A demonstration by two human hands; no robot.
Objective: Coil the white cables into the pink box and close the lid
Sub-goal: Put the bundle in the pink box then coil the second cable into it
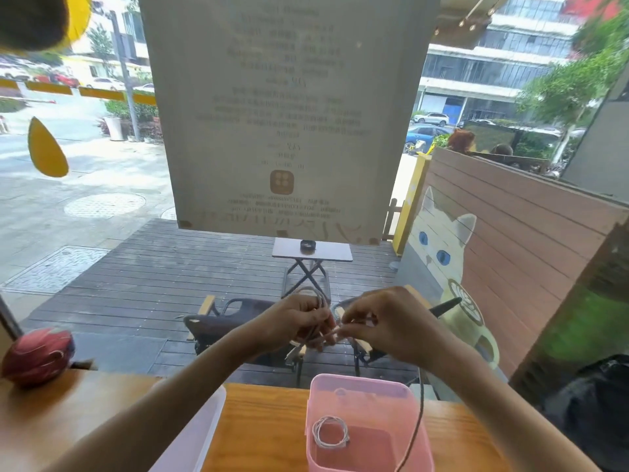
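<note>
A red ball (37,356) sits at nine o'clock on the wooden table (265,424). A thin dark cord (417,424) hangs over the pink box (369,391). One coiled cable (331,431) lies inside. At twelve o'clock above the box, the left hand (299,321) grips a white cable bundle (315,321); the right hand (391,321) pinches its end. The clear lid (197,434) lies at nine o'clock.

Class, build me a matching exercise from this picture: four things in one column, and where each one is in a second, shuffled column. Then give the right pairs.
Things:
1. coiled white cable
2. white cable being wound
3. translucent lid
4. pink box

Places:
A. on the wooden counter, left of the box
B. lying inside the box
C. held up between both hands
D. on the counter, open, below the hands

Pairs: 1-B, 2-C, 3-A, 4-D
</note>
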